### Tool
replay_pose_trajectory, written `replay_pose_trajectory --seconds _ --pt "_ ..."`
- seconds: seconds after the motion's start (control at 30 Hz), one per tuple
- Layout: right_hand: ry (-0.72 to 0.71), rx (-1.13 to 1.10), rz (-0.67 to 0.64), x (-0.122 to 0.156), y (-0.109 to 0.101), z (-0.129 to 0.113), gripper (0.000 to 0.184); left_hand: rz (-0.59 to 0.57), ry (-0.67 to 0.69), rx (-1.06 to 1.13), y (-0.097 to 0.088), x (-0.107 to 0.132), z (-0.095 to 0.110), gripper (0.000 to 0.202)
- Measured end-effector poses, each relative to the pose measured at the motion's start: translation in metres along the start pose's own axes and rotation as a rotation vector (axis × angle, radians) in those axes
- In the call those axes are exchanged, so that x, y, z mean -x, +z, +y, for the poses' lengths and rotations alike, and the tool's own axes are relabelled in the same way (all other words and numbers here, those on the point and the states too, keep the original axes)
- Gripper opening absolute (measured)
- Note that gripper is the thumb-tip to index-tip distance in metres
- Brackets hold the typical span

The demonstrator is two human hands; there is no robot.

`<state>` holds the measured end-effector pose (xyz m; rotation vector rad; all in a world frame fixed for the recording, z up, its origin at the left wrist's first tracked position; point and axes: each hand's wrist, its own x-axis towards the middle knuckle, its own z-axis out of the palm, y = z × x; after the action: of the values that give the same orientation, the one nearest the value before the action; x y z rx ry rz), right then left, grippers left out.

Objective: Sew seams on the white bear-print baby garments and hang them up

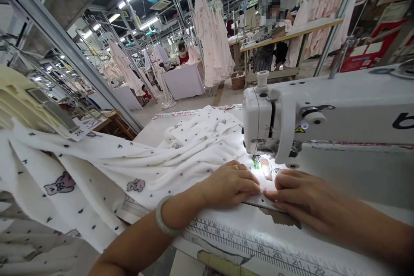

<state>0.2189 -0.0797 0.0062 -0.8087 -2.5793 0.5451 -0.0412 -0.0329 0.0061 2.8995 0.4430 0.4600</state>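
Note:
My left hand (231, 183) lies flat on white printed fabric (155, 159), fingers stretched toward the needle; a ring and a pale bangle show on it. Close beside it, my right hand (299, 192) also rests flat on the fabric edge, fingertips nearly meeting the left ones. Both hands press the cloth down just in front of the presser foot (257, 163) of a white sewing machine (323, 110). The fabric carries small dark marks and pink animal figures and trails off to the left.
A measuring tape strip (258, 246) runs along the table's near edge. A size tag (77, 131) sits on stacked cream pieces at left. Hanging garments (213, 34), other tables and seated workers fill the background hall.

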Motion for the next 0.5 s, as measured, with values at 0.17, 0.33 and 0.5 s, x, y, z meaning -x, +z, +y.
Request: replay_pose_trajectory --seconds 0.17,0.33,0.5 --pt "0.009 0.099 0.174 0.005 0.006 0.007 0.029 -0.052 0.029 -0.057 -0.004 0.0 0.002 0.026" --pt "0.033 0.135 0.1 0.004 0.01 0.008 0.028 -0.063 0.051 -0.113 -0.001 0.004 0.003 0.027" --pt "0.033 0.255 0.145 0.0 0.012 0.008 0.03 -0.074 0.042 -0.183 0.0 0.002 -0.005 0.028"
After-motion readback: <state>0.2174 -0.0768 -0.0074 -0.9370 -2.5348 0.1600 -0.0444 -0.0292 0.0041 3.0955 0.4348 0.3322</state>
